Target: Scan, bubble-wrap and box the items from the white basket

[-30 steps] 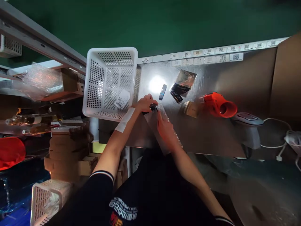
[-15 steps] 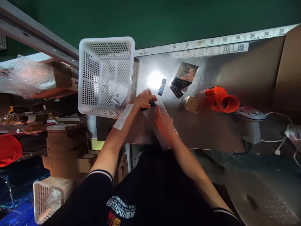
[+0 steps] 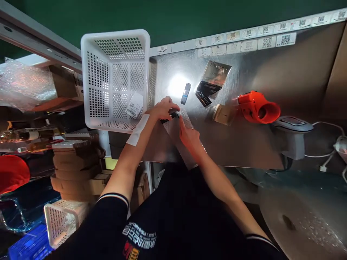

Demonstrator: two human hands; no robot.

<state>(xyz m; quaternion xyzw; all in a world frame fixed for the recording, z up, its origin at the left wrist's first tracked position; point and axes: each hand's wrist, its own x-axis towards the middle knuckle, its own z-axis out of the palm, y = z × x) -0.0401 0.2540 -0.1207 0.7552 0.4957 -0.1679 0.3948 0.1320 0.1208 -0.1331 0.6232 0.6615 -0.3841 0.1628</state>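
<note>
My left hand (image 3: pixel 164 109) curls its fingers over a small black box (image 3: pixel 171 116) on the metal table. The box rests on the upper end of a strip of clear bubble wrap (image 3: pixel 177 139) that runs down to the table's front edge. My right hand (image 3: pixel 189 135) lies on the strip's right side, its fingers closed at the wrap's edge and the index finger pointing at the box. Just beyond my hands is a slim grey box (image 3: pixel 185 93) with a blue marking. A white label strip (image 3: pixel 137 130) is on my left forearm.
A white plastic basket (image 3: pixel 148 72) with a paper label (image 3: pixel 135 104) inside stands left. Lancome boxes (image 3: pixel 216 74), a brown tape roll (image 3: pixel 222 114), a red tape dispenser (image 3: pixel 257 107) and a grey scanner (image 3: pixel 294 131) with cable lie right. Code labels (image 3: pixel 241 47) line the back edge.
The view has shifted slightly. My left hand stays at the black box, its fingers a little more drawn together. My right hand keeps its place on the bubble wrap.
</note>
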